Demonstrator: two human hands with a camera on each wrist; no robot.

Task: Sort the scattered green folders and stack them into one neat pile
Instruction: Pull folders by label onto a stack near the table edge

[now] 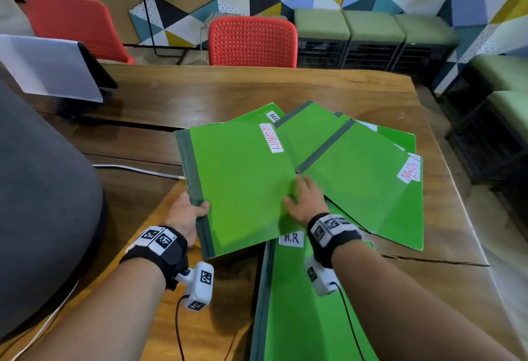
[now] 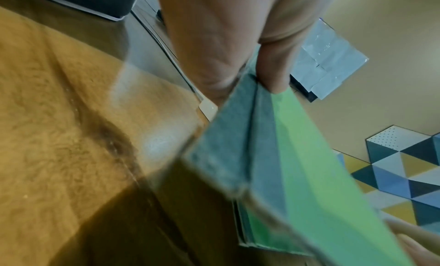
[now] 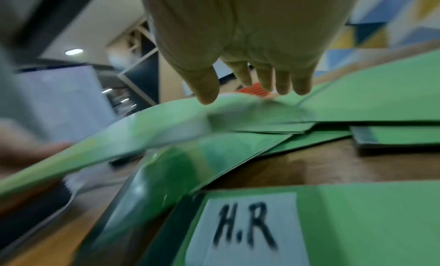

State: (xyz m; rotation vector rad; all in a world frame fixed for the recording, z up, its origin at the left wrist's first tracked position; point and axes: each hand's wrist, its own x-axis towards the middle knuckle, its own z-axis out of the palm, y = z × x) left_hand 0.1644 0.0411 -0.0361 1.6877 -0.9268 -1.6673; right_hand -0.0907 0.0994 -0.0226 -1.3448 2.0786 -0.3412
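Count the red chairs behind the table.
2: one red chair stands at the table's far edge, another farther left. Others may be out of view.

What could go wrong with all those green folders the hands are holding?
1. The left hand grips several SECURITY folders only by their spine corner, so the loose far side could sag or fan out.
2. The right hand lies flat on top with straight fingers; it might nudge the ADMIN folder and the fanned heap under it.
3. The H.R folder lies apart near the table edge and could be left out.
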